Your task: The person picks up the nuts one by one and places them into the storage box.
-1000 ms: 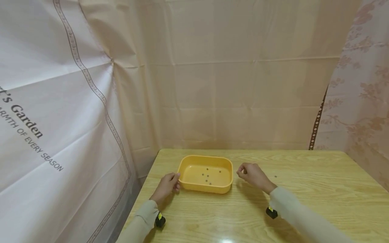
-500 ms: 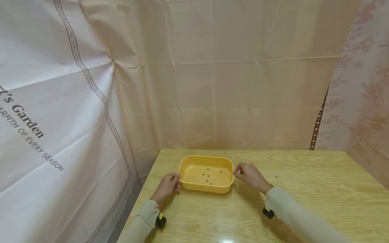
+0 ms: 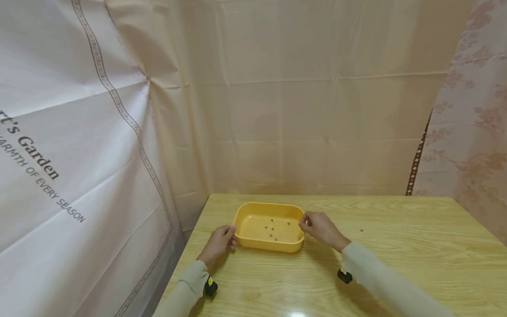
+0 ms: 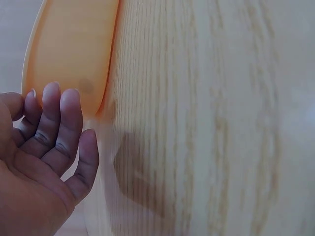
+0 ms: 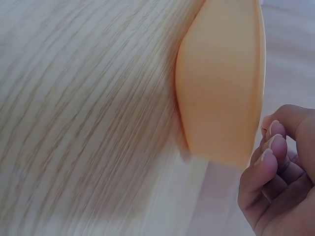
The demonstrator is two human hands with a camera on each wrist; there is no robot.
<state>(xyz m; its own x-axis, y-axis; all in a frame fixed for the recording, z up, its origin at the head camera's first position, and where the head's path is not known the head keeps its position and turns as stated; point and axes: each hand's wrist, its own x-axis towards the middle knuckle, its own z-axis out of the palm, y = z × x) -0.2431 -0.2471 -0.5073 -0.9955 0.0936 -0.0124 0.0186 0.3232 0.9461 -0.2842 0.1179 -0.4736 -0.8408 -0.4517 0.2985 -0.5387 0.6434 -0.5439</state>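
Observation:
A yellow rectangular tray (image 3: 269,245) stands on the wooden table, with several tiny dark ring-like pieces (image 3: 272,229) scattered over its floor. My left hand (image 3: 218,242) grips the tray's left end, thumb on the rim and fingers at the outer wall; the left wrist view shows these fingers (image 4: 50,118) bent at the corner. At the opposite end, my right hand (image 3: 322,229) is over the rim, thumb and index fingertips together. In the right wrist view its fingers (image 5: 261,172) are curled beside the tray's wall; I cannot tell whether a tiny piece is between the fingertips.
One more tiny piece (image 3: 361,230) lies on the table (image 3: 396,251) to the right of the right hand. Beige cloth (image 3: 317,110) hangs behind the table, with a white printed cloth (image 3: 79,145) at the left and a floral one (image 3: 475,132) at the right.
My right hand has moved left from beside the tray to over its right rim, fingertips still together. The left hand keeps its grip and the tray stays in place.

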